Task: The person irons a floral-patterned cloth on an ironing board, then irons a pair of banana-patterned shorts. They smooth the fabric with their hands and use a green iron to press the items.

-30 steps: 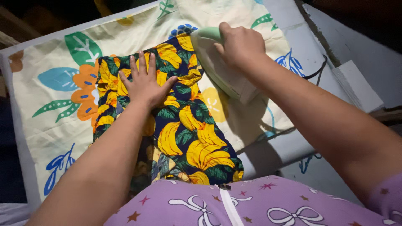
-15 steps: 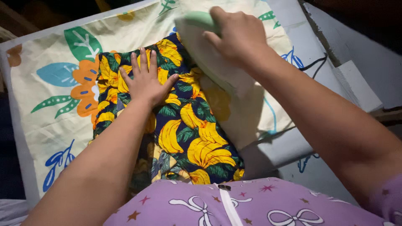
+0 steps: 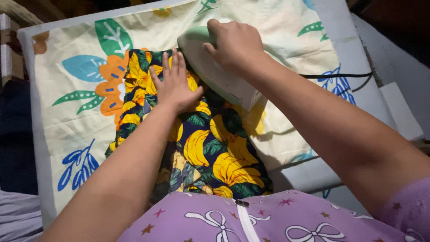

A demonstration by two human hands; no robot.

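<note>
A dark cloth with a yellow banana and green leaf print (image 3: 210, 148) lies on a cream cover with big flowers and leaves (image 3: 71, 116). My left hand (image 3: 174, 85) lies flat on the cloth's upper part, fingers spread. My right hand (image 3: 235, 45) grips the handle of a pale green and white iron (image 3: 219, 76), which rests on the cloth right beside my left hand. The iron's sole is hidden.
A black cord (image 3: 340, 76) runs from the iron off to the right over the cover's edge. A pale board or sheet (image 3: 398, 112) lies at the right. Dark space lies at the left and top. My purple top with bows (image 3: 268, 219) fills the bottom.
My right hand has slid the iron leftward over the cloth, close against my left hand. My left hand has stayed pressed on the cloth.
</note>
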